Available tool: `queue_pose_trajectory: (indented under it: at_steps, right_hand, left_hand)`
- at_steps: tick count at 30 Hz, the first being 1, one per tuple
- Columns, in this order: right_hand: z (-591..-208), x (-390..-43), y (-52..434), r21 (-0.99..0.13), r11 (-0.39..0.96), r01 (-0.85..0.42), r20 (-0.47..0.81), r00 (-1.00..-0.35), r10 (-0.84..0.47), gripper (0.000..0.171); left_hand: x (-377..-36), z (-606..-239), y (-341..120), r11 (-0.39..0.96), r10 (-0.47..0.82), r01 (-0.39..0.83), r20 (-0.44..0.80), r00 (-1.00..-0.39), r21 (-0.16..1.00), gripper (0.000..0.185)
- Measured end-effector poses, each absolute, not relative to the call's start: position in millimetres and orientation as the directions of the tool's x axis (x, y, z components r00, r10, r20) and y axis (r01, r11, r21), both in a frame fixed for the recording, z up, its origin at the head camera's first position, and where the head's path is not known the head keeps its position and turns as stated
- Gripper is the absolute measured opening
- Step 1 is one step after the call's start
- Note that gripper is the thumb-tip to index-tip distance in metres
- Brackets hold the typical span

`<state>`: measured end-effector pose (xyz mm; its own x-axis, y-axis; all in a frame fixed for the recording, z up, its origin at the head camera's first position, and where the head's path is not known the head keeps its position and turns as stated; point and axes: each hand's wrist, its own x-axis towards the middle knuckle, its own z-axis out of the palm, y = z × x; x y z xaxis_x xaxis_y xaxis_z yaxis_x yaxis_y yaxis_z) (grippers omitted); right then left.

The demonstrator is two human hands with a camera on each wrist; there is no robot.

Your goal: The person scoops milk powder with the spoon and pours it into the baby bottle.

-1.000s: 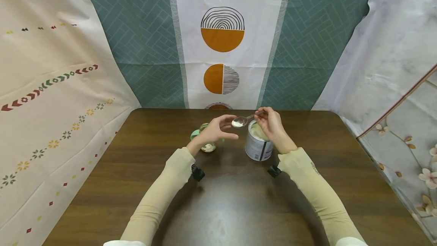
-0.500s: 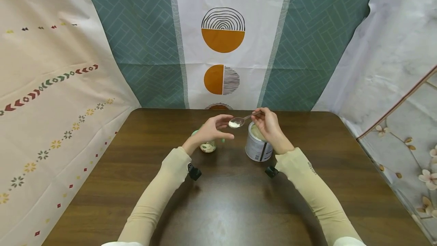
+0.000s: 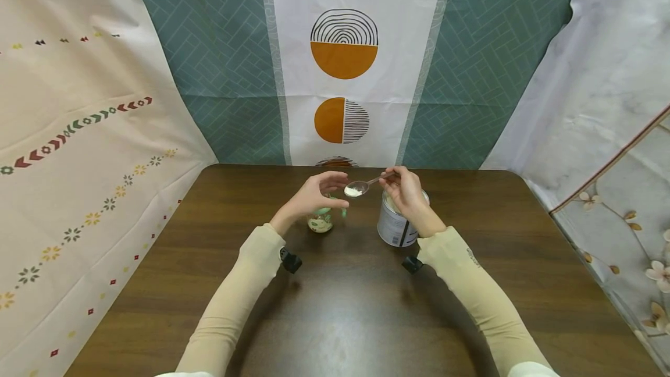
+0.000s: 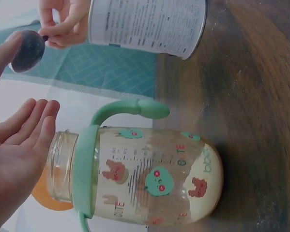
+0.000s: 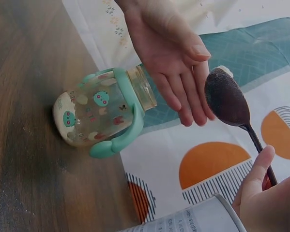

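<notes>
Head view showed the right hand [image 3: 405,194] pinching a metal spoon of white powder [image 3: 357,189], carried leftward from the white tin [image 3: 396,227] toward the green-handled glass bottle [image 3: 321,223] on the brown counter [image 3: 335,307]; the left hand [image 3: 313,196] hovered spread beside it.

A metal spoon [image 3: 358,189] heaped with white powder hangs level above an open, green-handled baby bottle [image 3: 321,221].

A dark wooden table [image 3: 366,319] stands before hanging cloths: a teal one [image 3: 220,74] with a herringbone pattern and a white middle strip [image 3: 345,121] of orange half-circles, a cream one [image 3: 78,150] with small flowers, a pale blossom-printed one [image 3: 617,150].
</notes>
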<state>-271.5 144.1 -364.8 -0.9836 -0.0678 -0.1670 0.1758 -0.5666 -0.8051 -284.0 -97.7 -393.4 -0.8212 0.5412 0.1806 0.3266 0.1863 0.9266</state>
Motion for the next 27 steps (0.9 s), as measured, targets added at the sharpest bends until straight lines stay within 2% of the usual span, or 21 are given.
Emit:
queue_pose_trajectory:
  at_steps: [12, 27]
  right_hand:
    - [-364.9, -271.4, 138.3, -0.809, -0.556, 0.192, -0.180, -0.981, -0.077, 0.025]
    - [-371.3, -270.7, 121.2, -0.823, -0.541, 0.174, -0.148, -0.985, -0.091, 0.029]
  left_hand:
    - [-285.3, -385.7, -111.0, 0.233, 0.494, 0.331, 0.182, -0.850, 0.914, 0.062]
    - [-294.9, -398.2, -128.6, 0.251, 0.501, 0.354, 0.192, -0.844, 0.901, 0.067]
